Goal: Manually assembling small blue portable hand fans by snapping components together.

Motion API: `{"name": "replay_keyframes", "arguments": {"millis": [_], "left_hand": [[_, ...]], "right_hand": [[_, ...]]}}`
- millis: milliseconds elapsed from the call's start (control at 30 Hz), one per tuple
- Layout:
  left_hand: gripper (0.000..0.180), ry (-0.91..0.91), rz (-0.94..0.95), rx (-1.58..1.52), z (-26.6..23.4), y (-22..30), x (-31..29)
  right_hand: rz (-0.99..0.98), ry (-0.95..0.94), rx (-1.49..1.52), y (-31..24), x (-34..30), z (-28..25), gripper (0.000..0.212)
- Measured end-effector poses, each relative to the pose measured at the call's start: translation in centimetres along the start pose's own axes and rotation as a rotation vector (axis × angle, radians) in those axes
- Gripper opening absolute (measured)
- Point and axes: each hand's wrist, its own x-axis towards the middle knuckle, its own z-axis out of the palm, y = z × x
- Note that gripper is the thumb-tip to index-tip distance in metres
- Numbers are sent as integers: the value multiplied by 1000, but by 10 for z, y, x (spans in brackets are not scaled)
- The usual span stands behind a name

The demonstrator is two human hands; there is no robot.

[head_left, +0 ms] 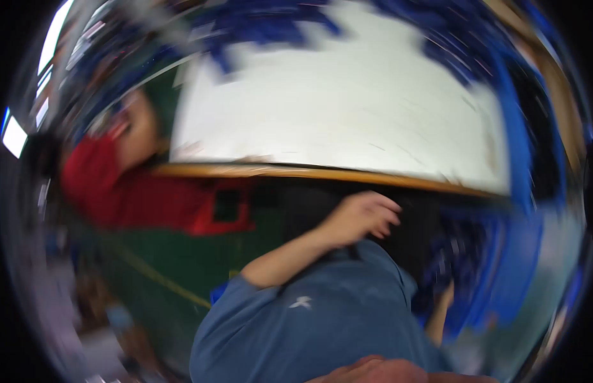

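My left hand (368, 216) hangs in front of my body, just short of the table's near edge. Its fingers are loosely bent and a little apart, and nothing shows in them. At the lower right, my right hand (446, 295) reaches down beside a blue bin (510, 271). Dark blue pieces (459, 246), smeared by motion, lie in that bin close to the hand. Blur hides the right fingers and anything they may hold. More dark blue pieces (264, 25) are heaped along the far side of the white table (341, 108); their kind cannot be made out.
Wooden edging (322, 172) runs along the table's near side. To the left is a person in a red top (101, 175), one arm bent near the table's corner. The green floor (162, 265) carries a yellow line. Along the table's right end stands something blue (513, 127).
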Motion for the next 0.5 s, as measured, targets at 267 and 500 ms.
{"name": "replay_keyframes", "arguments": {"millis": [267,500], "left_hand": [[32,91,17,-43,-13,-14,12],[33,58,32,42,-8,-13,13]], "right_hand": [[-54,459,-306,-10,-66,31,52],[138,638,-495,47,-9,-50,60]]}}
